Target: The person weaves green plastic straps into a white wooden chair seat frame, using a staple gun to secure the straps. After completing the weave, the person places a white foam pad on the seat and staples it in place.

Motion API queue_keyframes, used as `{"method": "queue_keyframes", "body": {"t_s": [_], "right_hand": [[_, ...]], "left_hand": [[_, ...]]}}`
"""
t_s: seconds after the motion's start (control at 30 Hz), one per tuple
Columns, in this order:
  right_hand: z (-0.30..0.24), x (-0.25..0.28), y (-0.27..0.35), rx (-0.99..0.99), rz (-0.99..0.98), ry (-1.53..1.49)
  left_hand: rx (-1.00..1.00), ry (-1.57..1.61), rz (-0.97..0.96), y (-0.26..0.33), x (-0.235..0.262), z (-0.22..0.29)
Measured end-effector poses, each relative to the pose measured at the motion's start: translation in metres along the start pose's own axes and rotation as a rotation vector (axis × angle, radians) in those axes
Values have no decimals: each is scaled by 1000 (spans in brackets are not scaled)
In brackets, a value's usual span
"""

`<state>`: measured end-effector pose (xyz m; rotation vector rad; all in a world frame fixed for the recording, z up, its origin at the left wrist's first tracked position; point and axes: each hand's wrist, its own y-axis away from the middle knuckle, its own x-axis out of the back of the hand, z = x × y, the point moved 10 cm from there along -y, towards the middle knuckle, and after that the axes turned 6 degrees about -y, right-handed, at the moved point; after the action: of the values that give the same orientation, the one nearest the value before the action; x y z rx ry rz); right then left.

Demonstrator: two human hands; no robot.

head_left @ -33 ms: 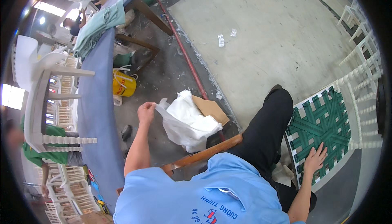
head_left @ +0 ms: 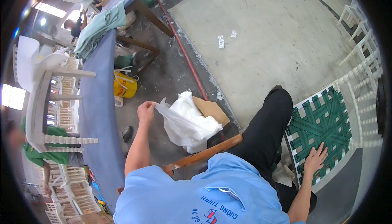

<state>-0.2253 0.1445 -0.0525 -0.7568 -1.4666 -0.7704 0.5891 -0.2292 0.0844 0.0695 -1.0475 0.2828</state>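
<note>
Between the fingers of my left hand (head_left: 146,112), out to the left, is the edge of a thin white sheet (head_left: 165,113). The sheet spreads from a bunched white pile (head_left: 190,120), and its material is hard to tell for sure. On the right, my right hand (head_left: 314,159) lies with fingers spread on the woven green webbing (head_left: 324,128) of a chair seat. That seat has a white frame (head_left: 354,127) with turned, beaded legs or rails.
Brown cardboard (head_left: 211,110) lies by the pile. A wooden bar (head_left: 210,152) crosses beside my leg. At the left stands a blue-topped table (head_left: 96,101) bearing a white chair (head_left: 38,97); a yellow bucket (head_left: 125,87) sits near it. A person in green (head_left: 41,150) is beyond the table.
</note>
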Motion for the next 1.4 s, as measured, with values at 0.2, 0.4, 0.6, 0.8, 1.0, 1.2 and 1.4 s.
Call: {"method": "queue_keyframes", "body": {"t_s": [0.2, 0.4, 0.6, 0.8, 1.0, 1.2, 1.4], "right_hand": [[-2, 2, 3, 32, 69, -47], [-2, 3, 4, 43, 52, -61], [-5, 5, 3, 54, 52, -63], [1, 0, -1, 5, -15, -64], [-46, 47, -11, 81, -224, -632], [-210, 194, 60, 836, -352, -1129], [-248, 220, 78, 783, -681, -1459]], "left_hand": [[-31, -212, 56, -16, 0, 48], [-120, -99, 185, -36, 5, 69], [-96, 143, 198, -61, 13, 90], [-389, 227, 150, -39, 33, 193], [-1096, 86, -15, 82, -12, 360], [-1656, 401, -218, 278, -60, 470], [-1620, 528, -532, 293, -66, 510]]}}
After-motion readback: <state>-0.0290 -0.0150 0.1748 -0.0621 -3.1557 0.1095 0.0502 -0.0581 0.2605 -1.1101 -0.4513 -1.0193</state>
